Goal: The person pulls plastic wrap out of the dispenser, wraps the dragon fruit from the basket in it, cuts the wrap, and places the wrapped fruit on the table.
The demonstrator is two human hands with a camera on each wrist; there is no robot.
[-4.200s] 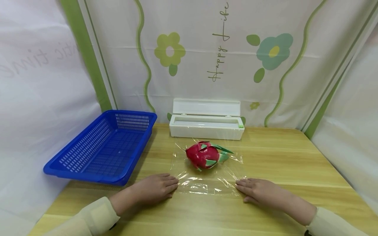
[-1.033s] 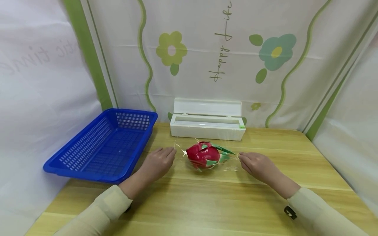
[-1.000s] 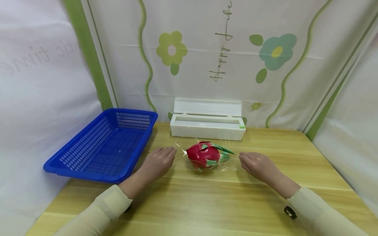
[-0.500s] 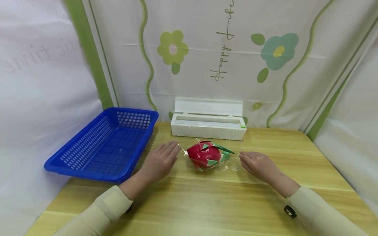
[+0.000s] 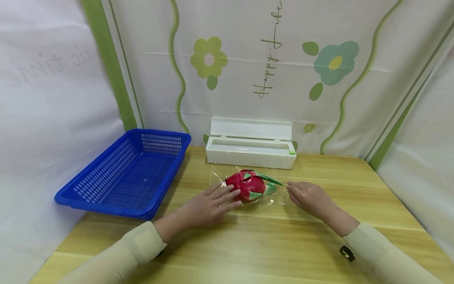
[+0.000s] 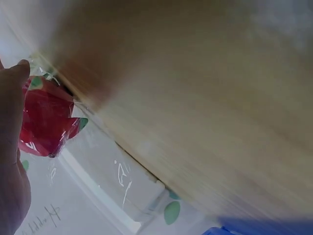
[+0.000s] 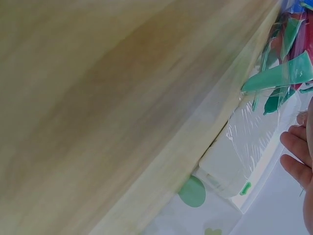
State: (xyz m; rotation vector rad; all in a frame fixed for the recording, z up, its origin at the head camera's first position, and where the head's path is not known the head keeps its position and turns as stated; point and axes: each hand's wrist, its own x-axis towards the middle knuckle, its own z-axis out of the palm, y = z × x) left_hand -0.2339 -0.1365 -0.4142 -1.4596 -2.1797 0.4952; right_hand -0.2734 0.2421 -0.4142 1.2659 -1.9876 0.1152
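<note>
A red dragon fruit (image 5: 246, 182) with green-tipped scales lies on the table in clear plastic wrap (image 5: 273, 200). My left hand (image 5: 207, 205) reaches over its left end, fingers straight and spread, fingertips right at the red skin. In the left wrist view the thumb side of the left hand (image 6: 11, 147) shows beside the film-covered fruit (image 6: 44, 117). To the right of the green tips, my right hand (image 5: 308, 198) pinches the gathered end of the wrap between thumb and fingers. The right wrist view has the green tips (image 7: 281, 73) under film, close to the curled fingers (image 7: 296, 147).
Behind the fruit stands a white cling film dispenser (image 5: 250, 159), its lid raised and a green slider (image 5: 292, 152) at its right end. A blue perforated basket (image 5: 152, 173) stands at the left. Patterned cloth (image 5: 241, 86) hangs around the wooden table (image 5: 276, 248).
Both hands lay flat at the film's front corners, then gripped its two ends. The left hand has since let go and moved right onto the fruit's left end; the right hand stays put.
</note>
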